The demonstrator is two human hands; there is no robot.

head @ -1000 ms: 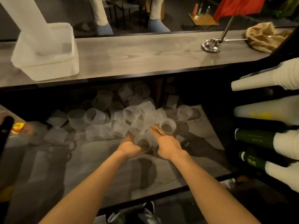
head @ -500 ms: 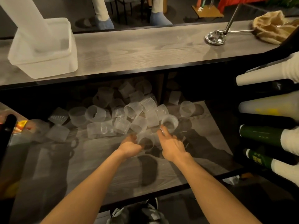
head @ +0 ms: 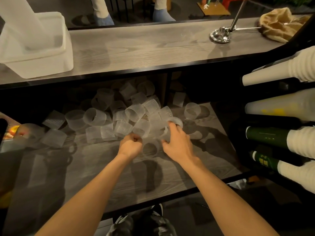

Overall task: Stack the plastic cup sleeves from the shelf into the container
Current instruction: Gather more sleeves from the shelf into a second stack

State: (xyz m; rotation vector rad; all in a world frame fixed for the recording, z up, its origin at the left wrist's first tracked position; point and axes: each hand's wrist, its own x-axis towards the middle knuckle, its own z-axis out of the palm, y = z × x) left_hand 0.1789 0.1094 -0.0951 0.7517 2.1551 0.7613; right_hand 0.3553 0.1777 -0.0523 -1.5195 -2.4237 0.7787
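Several translucent ribbed cup sleeves (head: 135, 112) lie in a loose pile on the lower shelf (head: 102, 176). My left hand (head: 130, 145) is closed in a fist on the left edge of a sleeve (head: 150, 149) lying at the front of the pile. My right hand (head: 177, 142) is just right of it, fingers curled over the rim of another sleeve (head: 177, 120) and thumb against the front one. On the counter top at the far left stands a translucent white container (head: 42, 65) with a tall stack of sleeves (head: 18, 19) leaning out of it.
The grey wooden counter (head: 144, 48) overhangs the shelf. A metal stand base (head: 220, 35) and a tan cloth (head: 281, 24) sit at its right end. Bottles in white netting (head: 272, 137) stick out at the right. A person's legs (head: 102, 12) stand beyond the counter.
Both hands have pushed a little further into the pile. My left hand has closed into a fist, and my right fingers have curled over a sleeve rim.
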